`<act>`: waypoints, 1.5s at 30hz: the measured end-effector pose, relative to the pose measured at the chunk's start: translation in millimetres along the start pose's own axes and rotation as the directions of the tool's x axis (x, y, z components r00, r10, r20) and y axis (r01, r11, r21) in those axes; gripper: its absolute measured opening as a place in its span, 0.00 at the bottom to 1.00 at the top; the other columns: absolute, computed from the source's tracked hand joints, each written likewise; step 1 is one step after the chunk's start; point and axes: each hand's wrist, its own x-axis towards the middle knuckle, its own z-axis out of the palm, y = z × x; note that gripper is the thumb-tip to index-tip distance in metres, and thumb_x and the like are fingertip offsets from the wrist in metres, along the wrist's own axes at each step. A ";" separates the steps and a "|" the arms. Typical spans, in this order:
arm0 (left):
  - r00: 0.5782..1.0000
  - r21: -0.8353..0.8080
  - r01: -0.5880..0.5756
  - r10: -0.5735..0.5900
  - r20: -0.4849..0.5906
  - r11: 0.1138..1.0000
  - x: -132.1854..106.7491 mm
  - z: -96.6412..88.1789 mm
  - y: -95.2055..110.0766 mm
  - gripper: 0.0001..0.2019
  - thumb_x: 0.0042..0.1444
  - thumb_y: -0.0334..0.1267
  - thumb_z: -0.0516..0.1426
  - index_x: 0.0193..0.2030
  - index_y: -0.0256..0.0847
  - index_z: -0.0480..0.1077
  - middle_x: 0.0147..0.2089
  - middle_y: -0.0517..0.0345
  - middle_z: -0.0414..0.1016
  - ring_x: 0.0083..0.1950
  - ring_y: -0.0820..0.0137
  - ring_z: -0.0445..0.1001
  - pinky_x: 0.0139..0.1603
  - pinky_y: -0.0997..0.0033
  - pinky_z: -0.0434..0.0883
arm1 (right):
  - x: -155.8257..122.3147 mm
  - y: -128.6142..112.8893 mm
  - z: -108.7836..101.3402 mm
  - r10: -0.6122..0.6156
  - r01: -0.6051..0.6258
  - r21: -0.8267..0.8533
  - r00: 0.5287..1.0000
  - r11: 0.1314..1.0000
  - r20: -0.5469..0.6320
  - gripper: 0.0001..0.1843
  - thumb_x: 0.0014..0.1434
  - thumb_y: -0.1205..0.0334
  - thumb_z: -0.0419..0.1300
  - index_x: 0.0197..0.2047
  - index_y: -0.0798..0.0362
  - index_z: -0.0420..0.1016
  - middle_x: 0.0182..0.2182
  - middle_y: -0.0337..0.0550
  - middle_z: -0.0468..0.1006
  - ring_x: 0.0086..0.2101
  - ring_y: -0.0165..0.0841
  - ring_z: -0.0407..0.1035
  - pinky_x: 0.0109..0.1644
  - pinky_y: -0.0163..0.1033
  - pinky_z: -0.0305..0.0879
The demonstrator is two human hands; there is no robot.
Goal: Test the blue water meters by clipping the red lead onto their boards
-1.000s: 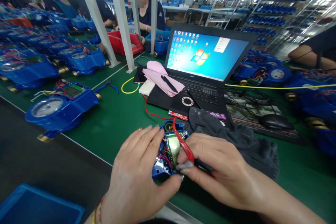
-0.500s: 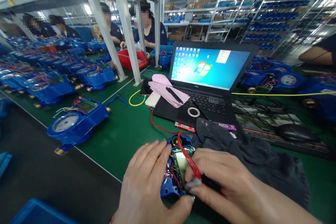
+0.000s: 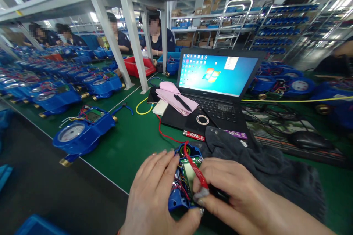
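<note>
A blue water meter body (image 3: 176,202) lies at the near edge of the bench, its electronics exposed. My left hand (image 3: 156,191) grips its left side, fingers along the far part and thumb at the near end. Inside are a green circuit board with a pale display (image 3: 189,172) and thin coloured wires. My right hand (image 3: 228,181) pinches the grey end of a red cable (image 3: 195,167) against the board's right side; the contact point is hidden by the fingers. The cable runs back to a white box (image 3: 160,107).
An open laptop (image 3: 217,73) stands behind, with pink papers (image 3: 178,99) and pens on it. A dark cloth (image 3: 264,169) and a mouse (image 3: 311,139) lie right. Another meter (image 3: 82,132) and pliers (image 3: 123,108) sit left. Co-workers sit behind the metal posts (image 3: 134,33).
The camera view has tipped slightly, so the background sits a little lower. Both hands keep the same grip. At the far right, a co-worker's arm has shifted.
</note>
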 end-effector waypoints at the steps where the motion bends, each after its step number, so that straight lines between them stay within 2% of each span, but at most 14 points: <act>1: 1.000 0.001 0.002 -0.002 0.010 1.000 -0.7 0.1 -0.3 0.30 0.41 0.43 0.55 0.52 0.30 0.69 0.53 0.43 0.74 0.52 0.53 0.74 0.51 0.48 0.76 | -0.3 0.0 -0.2 0.001 -0.001 0.003 1.000 1.000 0.001 0.04 0.61 0.71 0.55 0.37 0.54 0.69 0.31 0.41 0.74 0.34 0.32 0.68 0.40 0.36 0.65; 4: 1.000 0.006 0.002 -0.002 0.024 1.000 -1.5 0.6 -1.1 0.31 0.41 0.43 0.55 0.54 0.31 0.68 0.54 0.43 0.73 0.54 0.54 0.73 0.52 0.49 0.76 | -0.1 -0.1 -0.1 0.002 -0.003 0.019 1.000 1.000 0.010 0.05 0.61 0.72 0.55 0.38 0.54 0.70 0.32 0.42 0.74 0.34 0.33 0.68 0.40 0.36 0.65; 11: 1.000 0.007 -0.018 0.018 -0.023 1.000 1.3 -0.9 0.1 0.29 0.40 0.42 0.54 0.50 0.29 0.71 0.51 0.43 0.75 0.51 0.53 0.75 0.48 0.48 0.78 | 1.7 -0.4 2.3 -0.010 0.010 0.026 1.000 1.000 0.008 0.06 0.60 0.72 0.54 0.38 0.55 0.70 0.33 0.42 0.74 0.35 0.33 0.68 0.41 0.37 0.66; 22: 0.999 0.032 -0.037 0.037 -0.003 0.999 -0.2 0.6 -3.1 0.30 0.40 0.43 0.55 0.51 0.29 0.70 0.52 0.43 0.75 0.51 0.53 0.75 0.47 0.48 0.78 | 0.4 0.3 1.9 -0.007 0.006 0.017 1.000 1.000 0.021 0.06 0.61 0.73 0.53 0.38 0.55 0.70 0.32 0.42 0.74 0.34 0.33 0.68 0.40 0.37 0.66; 29: 1.000 0.012 0.001 -0.001 0.030 1.000 -1.1 -1.6 0.1 0.30 0.42 0.43 0.56 0.53 0.30 0.68 0.54 0.44 0.73 0.53 0.54 0.73 0.51 0.47 0.76 | -0.9 2.6 2.3 0.018 -0.018 0.025 0.999 1.000 0.035 0.04 0.62 0.70 0.54 0.36 0.56 0.69 0.30 0.42 0.71 0.32 0.33 0.65 0.37 0.37 0.62; 32: 0.999 -0.010 0.004 -0.004 0.032 1.000 1.4 -3.8 1.9 0.29 0.43 0.42 0.56 0.53 0.29 0.68 0.53 0.42 0.73 0.53 0.53 0.73 0.51 0.46 0.75 | -1.7 3.8 2.4 -0.013 0.012 0.053 0.999 0.999 0.030 0.04 0.62 0.71 0.54 0.36 0.56 0.68 0.30 0.42 0.71 0.32 0.33 0.64 0.36 0.38 0.59; 45: 0.999 -0.056 0.017 -0.015 0.035 0.998 1.9 -3.0 1.6 0.28 0.45 0.43 0.56 0.54 0.29 0.68 0.54 0.43 0.73 0.54 0.54 0.72 0.53 0.45 0.74 | -0.7 4.9 3.5 -0.036 0.035 0.074 0.999 0.997 0.007 0.04 0.61 0.72 0.55 0.35 0.56 0.67 0.29 0.41 0.69 0.31 0.31 0.63 0.35 0.37 0.58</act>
